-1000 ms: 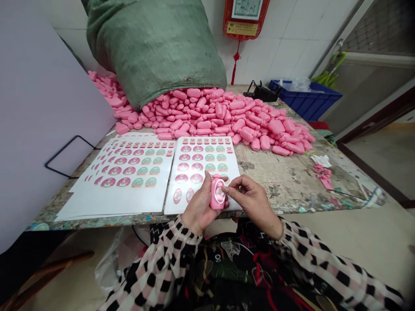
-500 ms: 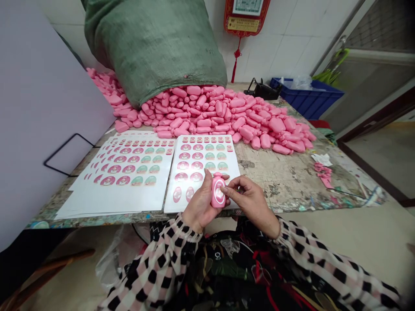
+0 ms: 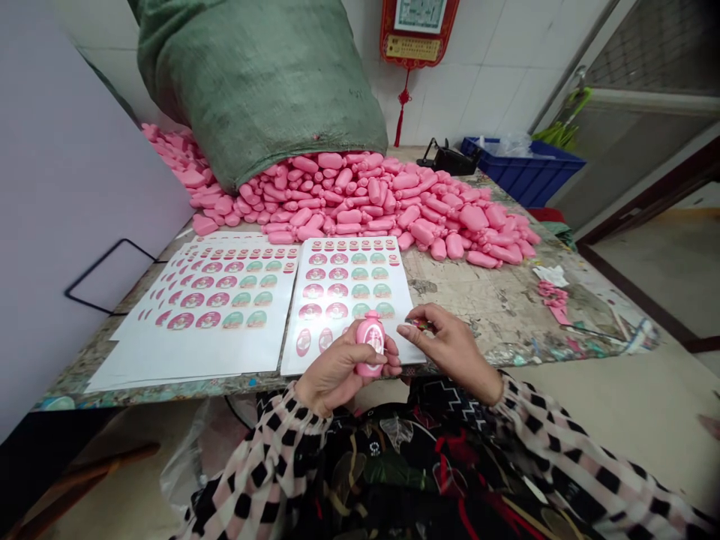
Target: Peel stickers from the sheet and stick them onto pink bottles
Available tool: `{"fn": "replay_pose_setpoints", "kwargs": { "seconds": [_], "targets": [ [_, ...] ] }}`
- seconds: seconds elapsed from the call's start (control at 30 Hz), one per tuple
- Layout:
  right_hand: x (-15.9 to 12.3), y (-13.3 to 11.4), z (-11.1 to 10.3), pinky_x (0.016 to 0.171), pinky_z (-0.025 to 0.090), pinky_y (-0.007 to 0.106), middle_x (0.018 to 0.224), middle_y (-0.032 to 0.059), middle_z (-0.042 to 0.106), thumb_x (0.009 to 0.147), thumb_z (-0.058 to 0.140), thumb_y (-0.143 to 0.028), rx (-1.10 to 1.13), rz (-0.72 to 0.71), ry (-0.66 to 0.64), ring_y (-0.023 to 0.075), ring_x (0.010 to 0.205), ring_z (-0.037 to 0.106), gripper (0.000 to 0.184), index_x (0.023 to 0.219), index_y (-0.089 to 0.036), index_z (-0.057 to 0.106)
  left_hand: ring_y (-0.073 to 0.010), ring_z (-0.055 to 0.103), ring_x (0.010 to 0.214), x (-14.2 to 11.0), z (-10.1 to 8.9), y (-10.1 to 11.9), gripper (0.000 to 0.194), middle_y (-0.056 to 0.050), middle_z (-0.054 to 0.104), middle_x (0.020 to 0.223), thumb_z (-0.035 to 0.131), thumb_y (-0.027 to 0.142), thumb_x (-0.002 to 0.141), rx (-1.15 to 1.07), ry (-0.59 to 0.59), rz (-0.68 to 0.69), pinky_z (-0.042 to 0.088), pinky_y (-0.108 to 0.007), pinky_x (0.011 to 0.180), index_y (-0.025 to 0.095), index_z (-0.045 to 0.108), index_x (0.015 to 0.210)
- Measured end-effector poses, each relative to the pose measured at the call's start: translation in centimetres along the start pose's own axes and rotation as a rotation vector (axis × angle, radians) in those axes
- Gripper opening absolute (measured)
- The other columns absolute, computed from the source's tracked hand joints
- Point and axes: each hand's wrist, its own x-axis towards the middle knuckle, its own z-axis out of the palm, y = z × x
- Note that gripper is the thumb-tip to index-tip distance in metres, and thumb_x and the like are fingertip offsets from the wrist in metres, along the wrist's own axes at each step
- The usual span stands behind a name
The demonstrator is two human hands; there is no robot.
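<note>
Left hand [image 3: 336,369] grips pink bottle [image 3: 370,336]: probably light, slippery; best held by sides. Right hand [image 3: 453,349], three o'clock: fingers bent, cannot tell if gripping.

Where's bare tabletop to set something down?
Right of the right-hand sticker sheet: worn tabletop between the bottle pile behind, pink scraps at right and the right hand at near left. Crowded: left side, under fanned sheets; back, under bottles and sack.

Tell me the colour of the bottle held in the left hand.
The bottle is pink; the head view, the only one, shows it.
</note>
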Motion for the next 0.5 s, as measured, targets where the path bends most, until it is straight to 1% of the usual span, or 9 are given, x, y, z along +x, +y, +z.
{"fn": "replay_pose_setpoints", "kwargs": {
  "seconds": [0.07, 0.13, 0.17, 0.23, 0.3, 0.37, 0.43, 0.47, 0.5],
  "targets": [
    [-0.2, -0.4, 0.5, 0.062, 0.040, 0.026, 0.081, 0.0007, 0.061, 0.072, 0.062, -0.051, 0.091, 0.019, 0.009, 0.0151, 0.070, 0.054, 0.035, 0.093, -0.023, 0.060, -0.0193, 0.063, 0.078, 0.0, 0.5, -0.3, 0.039, -0.003, 0.059, 0.085, 0.058, 0.003, 0.066, -0.001, -0.032, -0.058, 0.048, -0.043, 0.078, 0.020, 0.043, 0.098],
    [-0.5, -0.9, 1.3, 0.060, 0.039, 0.025, 0.078, -0.0003, 0.060, 0.071, 0.064, -0.050, 0.201, 0.023, 0.000, 0.0142, 0.068, 0.053, 0.038, 0.097, -0.023, 0.057, -0.0198, 0.063, 0.077, 0.1, 1.0, -0.7, 0.038, -0.002, 0.058, 0.085, 0.060, 0.007, 0.069, 0.014, -0.038, -0.115, 0.049, -0.045, 0.075, 0.021, 0.042, 0.100],
    [-0.7, -1.2, 1.8, 0.059, 0.039, 0.024, 0.076, -0.0011, 0.059, 0.072, 0.063, -0.050, 0.258, 0.027, -0.013, 0.0134, 0.066, 0.053, 0.037, 0.096, -0.023, 0.056, -0.0190, 0.063, 0.075, 0.0, 1.1, -0.9, 0.037, -0.002, 0.058, 0.084, 0.061, 0.010, 0.070, 0.029, -0.020, -0.130, 0.050, -0.044, 0.073, 0.022, 0.041, 0.100],
    [-0.6, -1.0, 2.5, 0.057, 0.038, 0.023, 0.071, -0.0025, 0.058, 0.076, 0.059, -0.048, 0.345, 0.021, -0.086, 0.0117, 0.063, 0.051, 0.031, 0.092, -0.021, 0.056, -0.0166, 0.063, 0.071, -0.3, 1.1, -1.2, 0.037, -0.001, 0.058, 0.083, 0.063, 0.016, 0.072, 0.079, 0.050, -0.114, 0.051, -0.038, 0.069, 0.023, 0.041, 0.100],
    [0.1, 0.1, 2.7, 0.056, 0.038, 0.022, 0.069, -0.0030, 0.057, 0.076, 0.060, -0.046, 0.349, -0.014, -0.176, 0.0107, 0.061, 0.050, 0.029, 0.089, -0.020, 0.059, -0.0140, 0.061, 0.064, -1.3, 0.6, -1.4, 0.036, 0.000, 0.059, 0.078, 0.065, 0.020, 0.072, 0.158, 0.129, -0.057, 0.049, -0.032, 0.065, 0.022, 0.043, 0.101],
    [1.9, 2.0, 2.0, 0.058, 0.039, 0.022, 0.074, -0.0023, 0.059, 0.073, 0.062, -0.044, 0.251, -0.056, -0.199, 0.0113, 0.065, 0.052, 0.029, 0.090, -0.020, 0.061, -0.0118, 0.057, 0.055, -3.1, -0.4, -1.6, 0.035, 0.000, 0.059, 0.069, 0.065, 0.025, 0.072, 0.243, 0.215, 0.000, 0.046, -0.025, 0.054, 0.019, 0.046, 0.100],
    [4.5, 4.3, 0.7, 0.063, 0.040, 0.024, 0.082, 0.0001, 0.061, 0.074, 0.062, -0.044, 0.072, -0.071, -0.123, 0.0132, 0.073, 0.055, 0.029, 0.091, -0.020, 0.062, -0.0097, 0.050, 0.045, -5.5, -2.0, -2.0, 0.037, 0.001, 0.056, 0.060, 0.066, 0.034, 0.071, 0.309, 0.339, 0.027, 0.037, -0.020, 0.042, 0.018, 0.047, 0.099],
    [6.0, 5.5, -0.2, 0.068, 0.041, 0.025, 0.088, 0.0019, 0.062, 0.076, 0.059, -0.043, -0.047, -0.057, -0.072, 0.0145, 0.079, 0.056, 0.028, 0.092, -0.020, 0.062, -0.0086, 0.046, 0.040, -6.8, -3.0, -2.3, 0.041, 0.002, 0.055, 0.057, 0.066, 0.039, 0.069, 0.325, 0.416, 0.028, 0.032, -0.019, 0.038, 0.019, 0.047, 0.100],
    [7.6, 6.6, -1.0, 0.070, 0.041, 0.026, 0.091, 0.0036, 0.062, 0.078, 0.057, -0.042, -0.197, -0.006, -0.023, 0.0157, 0.082, 0.056, 0.028, 0.094, -0.020, 0.061, -0.0081, 0.043, 0.038, -8.2, -4.2, -2.7, 0.046, 0.003, 0.055, 0.055, 0.067, 0.044, 0.067, 0.342, 0.506, 0.030, 0.029, -0.018, 0.035, 0.020, 0.047, 0.100]
  ]
}}
